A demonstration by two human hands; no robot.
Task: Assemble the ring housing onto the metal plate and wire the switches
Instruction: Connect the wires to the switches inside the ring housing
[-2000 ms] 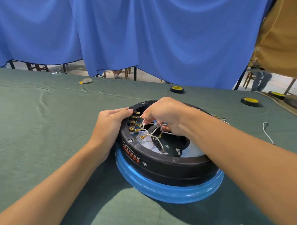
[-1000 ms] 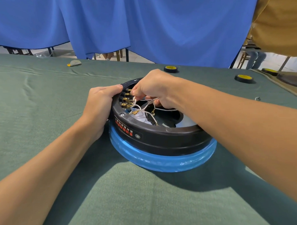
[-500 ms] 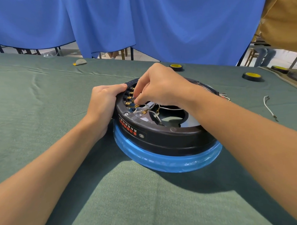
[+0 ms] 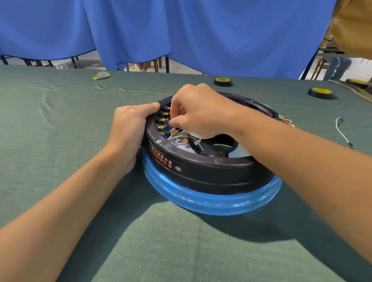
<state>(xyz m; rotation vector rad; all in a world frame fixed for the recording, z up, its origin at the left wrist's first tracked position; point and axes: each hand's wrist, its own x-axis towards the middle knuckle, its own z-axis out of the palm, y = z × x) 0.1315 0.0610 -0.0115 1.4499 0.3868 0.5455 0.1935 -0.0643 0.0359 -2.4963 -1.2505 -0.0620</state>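
Observation:
A black ring housing [image 4: 213, 171] sits on a round plate wrapped in blue film [image 4: 204, 200] on the green cloth. My left hand [image 4: 128, 127] grips the housing's left rim from outside. Inside the rim a row of brass switch terminals [image 4: 163, 118] stands upright. My right hand [image 4: 198, 114] reaches over the ring, thumb and fingers pinched on a white wire with a brass connector [image 4: 176, 131] right next to the terminals. More white wires [image 4: 180, 139] lie loose on the metal plate [image 4: 241, 152] inside the ring.
Two black-and-yellow tape rolls [image 4: 222, 81] [image 4: 319, 92] lie at the far table edge. A loose white wire [image 4: 342, 133] lies to the right, and a red and white wire bundle [image 4: 285, 118] hangs off the housing's right side. A person in a tan top [image 4: 356, 19] stands at the right.
My right hand has lowered slightly from the upper terminals to the lower ones, still pinching the wire connector. My left hand has kept its grip on the rim.

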